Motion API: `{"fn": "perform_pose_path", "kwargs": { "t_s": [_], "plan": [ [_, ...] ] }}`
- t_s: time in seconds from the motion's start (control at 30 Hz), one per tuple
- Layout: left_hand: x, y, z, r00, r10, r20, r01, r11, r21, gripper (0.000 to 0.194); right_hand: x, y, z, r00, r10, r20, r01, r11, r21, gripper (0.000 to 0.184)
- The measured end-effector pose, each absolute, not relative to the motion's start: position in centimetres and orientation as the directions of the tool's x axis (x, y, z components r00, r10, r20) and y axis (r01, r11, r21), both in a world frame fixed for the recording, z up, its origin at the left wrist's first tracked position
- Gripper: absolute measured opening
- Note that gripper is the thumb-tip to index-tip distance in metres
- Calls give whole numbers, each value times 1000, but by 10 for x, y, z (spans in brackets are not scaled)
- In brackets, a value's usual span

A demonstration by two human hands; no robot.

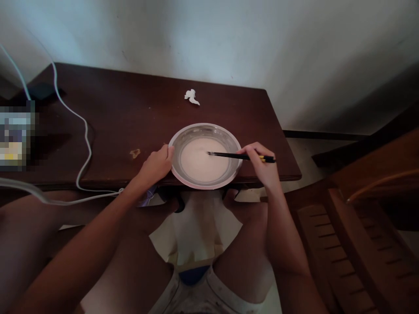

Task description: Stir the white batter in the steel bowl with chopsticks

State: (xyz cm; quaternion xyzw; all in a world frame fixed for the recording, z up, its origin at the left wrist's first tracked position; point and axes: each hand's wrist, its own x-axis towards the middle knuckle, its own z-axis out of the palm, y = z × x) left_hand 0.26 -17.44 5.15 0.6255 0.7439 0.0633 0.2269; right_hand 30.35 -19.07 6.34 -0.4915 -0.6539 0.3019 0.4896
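Observation:
A metal bowl [229, 136] holding a pale white batter [199, 163] sits at the near edge of a dark wooden table [131, 113]. My left hand [156, 165] grips the bowl's left rim. My right hand [262, 163] is at the bowl's right rim and holds black chopsticks [229, 155] with yellow bands. Their tips lie over the batter near the bowl's middle.
A crumpled white scrap [192, 97] lies beyond the bowl. A white cable [85, 135] snakes across the table's left side and off its front edge. A blurred object [15, 135] is at far left. A wooden chair [356, 235] stands at right. My knees are under the table.

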Motion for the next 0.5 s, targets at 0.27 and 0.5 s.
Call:
{"fn": "perform_pose_path", "kwargs": {
  "t_s": [0.27,0.5],
  "plan": [
    [4,-174,51,-120,951,-284,911,220,348,52,294,-191,60,-186,948,260,289,306,-907,25],
    [6,-175,55,-123,948,-293,914,224,339,51,305,-188,60,138,937,321,305,268,-914,37]
  ]
}}
